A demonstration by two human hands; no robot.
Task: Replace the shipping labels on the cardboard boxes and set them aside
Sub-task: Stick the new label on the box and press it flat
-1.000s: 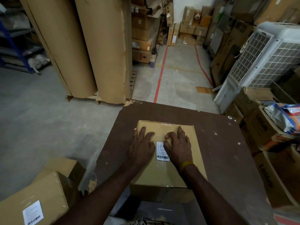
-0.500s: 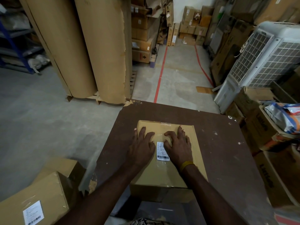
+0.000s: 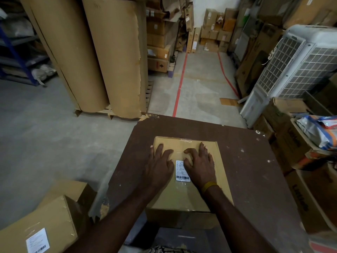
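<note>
A flat cardboard box (image 3: 184,196) lies on the dark brown table (image 3: 255,179), its near end over the table's front edge. A white shipping label (image 3: 181,170) with a barcode sits on the box top under clear tape. My left hand (image 3: 158,167) lies flat on the box left of the label, fingers straight. My right hand (image 3: 199,162) rests on the box right of the label, its index finger and thumb bent against the label's upper right edge.
Two cardboard boxes (image 3: 45,221) stand on the floor at lower left, one with a white label (image 3: 37,241). Large cardboard rolls (image 3: 102,52) stand on a pallet behind. A white air cooler (image 3: 295,70) and stacked cartons (image 3: 299,161) crowd the right side.
Both hands stay on the box. The fingers of my right hand have shifted slightly at the label's upper edge; nothing else has moved.
</note>
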